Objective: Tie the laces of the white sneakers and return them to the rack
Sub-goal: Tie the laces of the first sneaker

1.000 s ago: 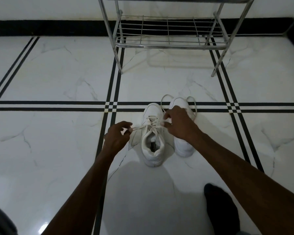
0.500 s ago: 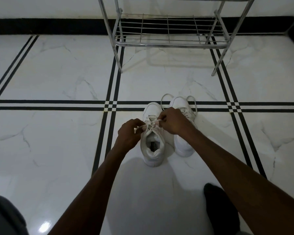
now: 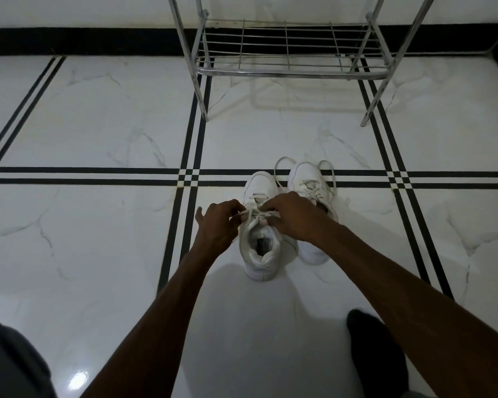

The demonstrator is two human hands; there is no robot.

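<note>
Two white sneakers stand side by side on the marble floor, toes pointing away from me. The left sneaker point(image 3: 260, 255) has its opening toward me. Both hands meet over its tongue: my left hand point(image 3: 217, 225) pinches one end of its laces point(image 3: 253, 218), my right hand point(image 3: 292, 216) pinches the other end close beside it. The right sneaker point(image 3: 308, 176) is partly hidden by my right hand, and its laces lie in loose loops around its toe. The metal rack point(image 3: 288, 71) stands farther away, its wire shelf bare.
White marble floor with black double stripes point(image 3: 189, 173) crossing left of the shoes. A black skirting band runs along the far wall. A dark sock-clad foot point(image 3: 371, 349) rests at lower right, grey clothing at lower left.
My left hand has moved right, toward the shoe's tongue, and both hands have closed in together over the left sneaker's laces. The stretched lace ends are now gathered short.
</note>
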